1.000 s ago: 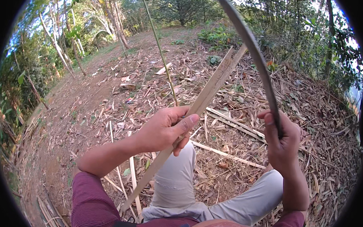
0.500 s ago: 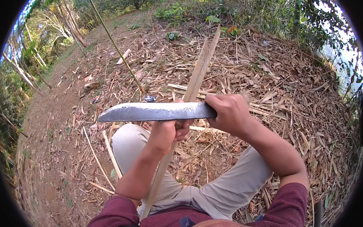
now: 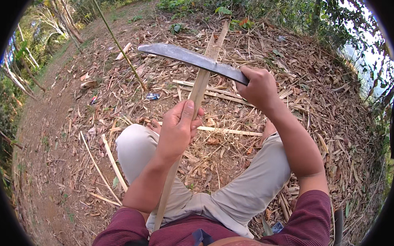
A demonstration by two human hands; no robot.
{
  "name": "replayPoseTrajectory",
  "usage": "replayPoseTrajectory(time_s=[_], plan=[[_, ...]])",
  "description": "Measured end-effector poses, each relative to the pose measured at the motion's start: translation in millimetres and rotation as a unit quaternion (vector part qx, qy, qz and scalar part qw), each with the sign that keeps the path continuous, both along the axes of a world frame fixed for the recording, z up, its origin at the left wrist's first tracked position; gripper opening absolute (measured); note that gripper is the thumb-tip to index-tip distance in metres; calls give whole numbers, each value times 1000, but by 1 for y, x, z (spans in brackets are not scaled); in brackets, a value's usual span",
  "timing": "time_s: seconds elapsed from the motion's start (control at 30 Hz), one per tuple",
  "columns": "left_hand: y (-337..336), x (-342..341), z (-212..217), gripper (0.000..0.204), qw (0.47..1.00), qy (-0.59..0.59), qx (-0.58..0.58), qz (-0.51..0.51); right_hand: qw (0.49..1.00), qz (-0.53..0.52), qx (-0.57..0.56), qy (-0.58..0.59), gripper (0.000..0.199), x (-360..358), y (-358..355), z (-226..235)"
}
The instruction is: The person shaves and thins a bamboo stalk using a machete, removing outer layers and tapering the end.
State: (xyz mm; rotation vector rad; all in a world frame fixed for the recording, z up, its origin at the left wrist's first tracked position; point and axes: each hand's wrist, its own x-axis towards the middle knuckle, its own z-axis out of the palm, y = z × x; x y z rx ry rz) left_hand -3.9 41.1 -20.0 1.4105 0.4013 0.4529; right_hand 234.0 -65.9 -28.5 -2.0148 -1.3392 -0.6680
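Note:
A long pale strip of split wood, perhaps bamboo [image 3: 201, 82], slants from my lap up and away, its far end split into two points. My left hand [image 3: 178, 126] is closed round its middle, thumb lying along the top. In my right hand [image 3: 260, 88] is a machete [image 3: 188, 58] with a broad, worn grey blade. The blade lies across the strip, beyond my left hand, its tip pointing left. Most of the machete's handle is hidden inside my right fist.
Dry leaves and shavings cover the ground around my bent legs [image 3: 137, 142]. Split strips [image 3: 113, 161] lie at left, others [image 3: 219, 94] ahead. A thin green pole [image 3: 117, 38] stands slanted at far left. A small blue packet [image 3: 153, 96] lies near its foot.
The machete has slid away from me along the strip, from over my left hand toward the far end, and its blade has tilted. My left hand keeps its grip on the strip.

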Motion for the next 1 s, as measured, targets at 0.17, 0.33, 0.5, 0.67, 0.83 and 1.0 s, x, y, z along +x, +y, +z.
replayPoseTrajectory(time_s=[0.17, 0.33, 0.5, 0.67, 0.83, 1.0], plan=[[-5, -3, 1, 34, 1000, -3, -28, 4, 990, 91, -43, -103, 18, -55, 6, 7], [2, -1, -3, 33, 1000, 6, -14, 5, 991, -56, -19, 120, 17, 1, 11, 26], [5, -3, 0, 34, 999, 17, -42, 5, 999, 31, -32, 1, 15, -29, 13, -5], [13, -11, -3, 34, 999, 18, -19, 21, 990, -34, 29, 133, 22, 10, 29, 16], [10, -12, 7, 35, 997, -3, -73, 2, 936, -141, 73, 315, 33, 60, 6, -25], [13, -13, 9, 46, 992, -2, -119, -39, 950, -70, -19, 303, 34, 39, 7, -19]])
